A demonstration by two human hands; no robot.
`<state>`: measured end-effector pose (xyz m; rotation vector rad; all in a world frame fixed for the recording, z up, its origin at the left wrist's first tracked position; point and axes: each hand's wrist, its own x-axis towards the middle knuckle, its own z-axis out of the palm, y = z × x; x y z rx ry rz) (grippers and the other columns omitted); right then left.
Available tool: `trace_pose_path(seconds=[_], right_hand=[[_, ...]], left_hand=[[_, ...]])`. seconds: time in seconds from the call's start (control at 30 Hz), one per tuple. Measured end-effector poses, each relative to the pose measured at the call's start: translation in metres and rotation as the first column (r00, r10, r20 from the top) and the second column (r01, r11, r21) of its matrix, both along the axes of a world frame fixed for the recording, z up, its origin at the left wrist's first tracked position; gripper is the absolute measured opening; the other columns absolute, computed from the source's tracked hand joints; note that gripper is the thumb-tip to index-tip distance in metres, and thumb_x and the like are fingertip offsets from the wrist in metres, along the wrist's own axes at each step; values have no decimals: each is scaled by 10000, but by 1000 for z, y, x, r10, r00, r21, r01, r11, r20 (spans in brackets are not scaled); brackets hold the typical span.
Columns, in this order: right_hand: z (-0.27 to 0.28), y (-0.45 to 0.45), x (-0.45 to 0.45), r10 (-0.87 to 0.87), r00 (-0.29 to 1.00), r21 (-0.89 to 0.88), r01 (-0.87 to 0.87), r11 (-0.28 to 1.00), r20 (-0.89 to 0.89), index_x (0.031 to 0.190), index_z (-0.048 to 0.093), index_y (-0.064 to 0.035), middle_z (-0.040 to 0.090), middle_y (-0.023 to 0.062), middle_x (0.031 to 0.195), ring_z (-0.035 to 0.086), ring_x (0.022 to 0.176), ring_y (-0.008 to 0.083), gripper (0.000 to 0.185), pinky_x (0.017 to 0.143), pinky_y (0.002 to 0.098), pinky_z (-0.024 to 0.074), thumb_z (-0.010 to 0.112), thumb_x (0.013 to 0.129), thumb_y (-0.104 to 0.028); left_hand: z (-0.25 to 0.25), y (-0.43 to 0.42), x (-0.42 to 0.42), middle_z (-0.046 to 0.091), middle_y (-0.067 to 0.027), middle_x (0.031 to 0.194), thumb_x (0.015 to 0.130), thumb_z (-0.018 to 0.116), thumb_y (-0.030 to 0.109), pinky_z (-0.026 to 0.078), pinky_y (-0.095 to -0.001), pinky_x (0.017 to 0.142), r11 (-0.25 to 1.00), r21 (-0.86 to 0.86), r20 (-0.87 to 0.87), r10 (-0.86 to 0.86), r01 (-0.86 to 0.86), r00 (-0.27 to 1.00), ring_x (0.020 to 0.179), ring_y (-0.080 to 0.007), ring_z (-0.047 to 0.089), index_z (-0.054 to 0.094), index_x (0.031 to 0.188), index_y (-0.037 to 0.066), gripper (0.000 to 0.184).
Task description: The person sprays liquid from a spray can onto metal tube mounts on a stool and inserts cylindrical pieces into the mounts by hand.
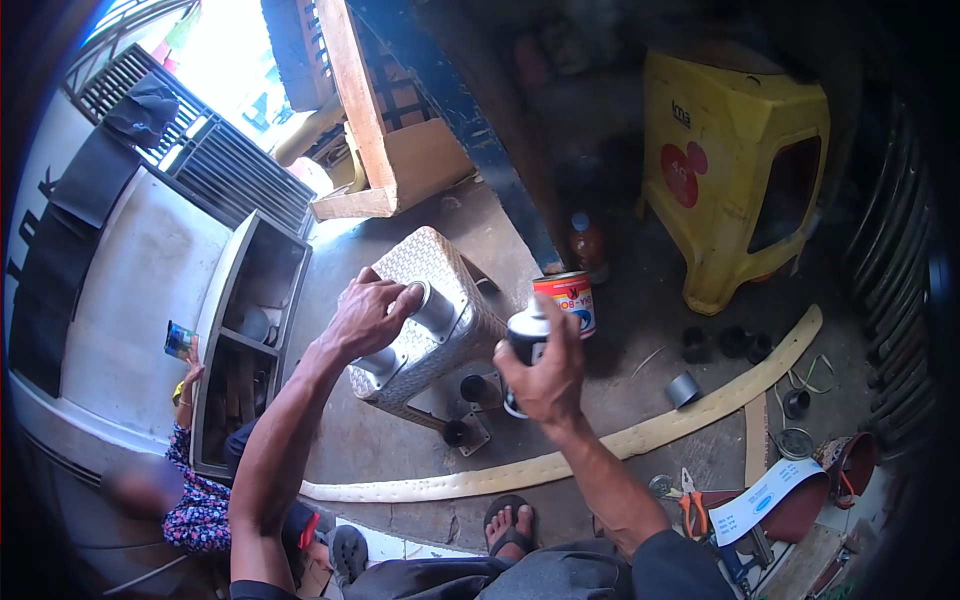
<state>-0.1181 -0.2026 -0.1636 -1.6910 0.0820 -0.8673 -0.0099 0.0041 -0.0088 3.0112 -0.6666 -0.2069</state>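
Note:
My left hand [372,315] is closed at the upper rim of a silver flanged tube [436,312], which stands on a stool [405,262] with a woven pattern. A second silver tube [376,362] sits beside it, partly under my wrist. In my right hand [550,375] is a spray can [520,345] with a white top and dark body, held upright with the index finger near its nozzle. Two dark flanged tubes, one nearer the stool [456,433] and one farther right [480,390], stand on the floor below.
A paint tin [570,300] and a bottle [585,245] stand beyond the can. Rightward are a yellow plastic stool [725,170], a grey ring [684,390] and pliers [692,503]. A long pale strip [640,440] curves across the floor. Another person [200,505] sits at left.

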Motion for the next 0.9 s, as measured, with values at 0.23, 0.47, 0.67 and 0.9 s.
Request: trace_pose_path(seconds=[0.23, 0.47, 0.67, 0.9], right_hand=[[-3, -31, -5, 7, 1000, 102, -4, 995, -29, 1444, 478, -81, 549, 205, 1196, 604, 1079, 374, 753, 999, 496, 500, 809, 769, -126], [-1, -39, 6, 24, 1000, 144, -21, 989, -20, 1428, 501, -92, 561, 204, 1181, 625, 1054, 365, 729, 951, 478, 530, 806, 767, -127], [-7, -5, 2, 145, 986, 15, -147, 989, 78, 1395, 545, -126, 578, 187, 1164, 692, 934, 356, 676, 805, 454, 592, 800, 770, -167], [10, 60, -42, 483, 876, -73, -482, 873, -11, 1391, 566, -180, 564, 201, 1207, 689, 985, 389, 670, 841, 477, 596, 823, 775, -249]], left_hand=[[-13, -24, 11, 726, -218, 948, 1046, 355, 693, 414, -466, 965, 994, 94, -43, 53, -49, 998, 917, -335, 646, 784, 969, 25, 798], [-30, -21, 26, 717, -175, 783, 1003, 429, 742, 513, -415, 806, 830, -124, -79, 538, -543, 840, 827, -278, 693, 774, 838, -30, 862], [-2, -12, 18, 734, -161, 690, 1063, 450, 583, 568, -406, 772, 840, -354, 152, 486, -412, 861, 703, -279, 734, 842, 981, 61, 658], [8, -4, 18, 752, -131, 711, 1065, 446, 589, 561, -388, 732, 839, -396, 174, 467, -372, 867, 690, -233, 726, 837, 989, 52, 669]])
